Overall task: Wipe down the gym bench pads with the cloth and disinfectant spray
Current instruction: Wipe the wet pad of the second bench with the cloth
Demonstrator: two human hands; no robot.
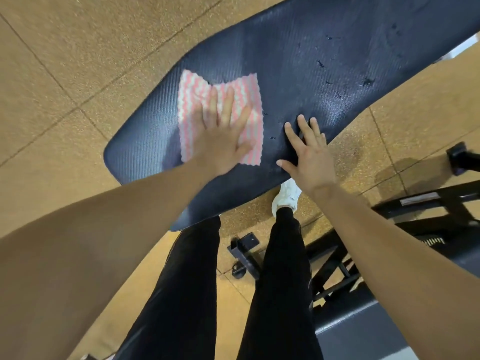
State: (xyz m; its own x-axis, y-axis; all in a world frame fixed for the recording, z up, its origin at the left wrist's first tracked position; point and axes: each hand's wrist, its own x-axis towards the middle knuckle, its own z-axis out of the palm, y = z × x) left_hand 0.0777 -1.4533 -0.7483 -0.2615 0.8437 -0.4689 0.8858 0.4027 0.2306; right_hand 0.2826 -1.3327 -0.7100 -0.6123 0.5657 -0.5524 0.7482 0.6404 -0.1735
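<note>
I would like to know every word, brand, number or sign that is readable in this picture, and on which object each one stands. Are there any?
No text can be read in this view.
The pale plate on the black frame: blurred, no letters legible.
The white tick marks lower on that frame: too small to read.
The bench pad and the cloth: no print visible.

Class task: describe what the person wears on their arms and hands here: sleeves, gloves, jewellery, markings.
The left arm and right arm are bare as far as the frame shows, with no sleeves in view. The left hand and right hand are ungloved. No watch, bracelet or ring is visible.
</note>
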